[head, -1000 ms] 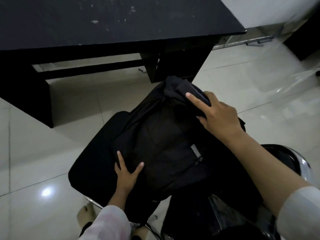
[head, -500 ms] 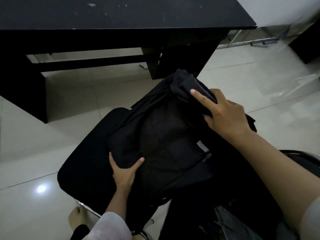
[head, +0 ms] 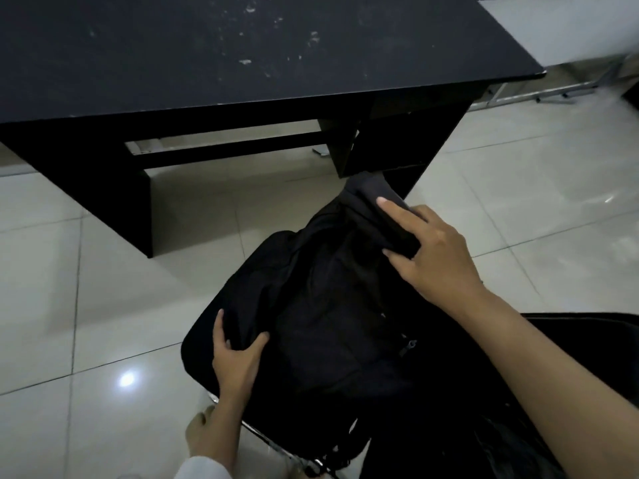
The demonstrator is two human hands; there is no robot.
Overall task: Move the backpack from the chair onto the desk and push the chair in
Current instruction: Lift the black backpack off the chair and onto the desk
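Observation:
A black backpack (head: 332, 305) rests on the black seat of a chair (head: 204, 350), its top end pointing toward the desk. My right hand (head: 432, 257) grips the folded top of the backpack, index finger stretched along it. My left hand (head: 238, 357) clasps the bag's lower left side, thumb and fingers pinching the fabric. The black desk (head: 242, 53) stands just beyond the chair, its scuffed top bare.
The chair's metal frame (head: 276, 444) shows under the seat edge. The desk's side panels (head: 114, 202) stand on a glossy tiled floor (head: 86, 305). My bare foot (head: 198, 430) is beside the chair. A metal rail base (head: 553, 91) lies at the far right.
The view has tilted up and closer, so more of the desk top shows. My left hand has closed more firmly on the bag's side; the backpack's top has risen slightly toward the desk.

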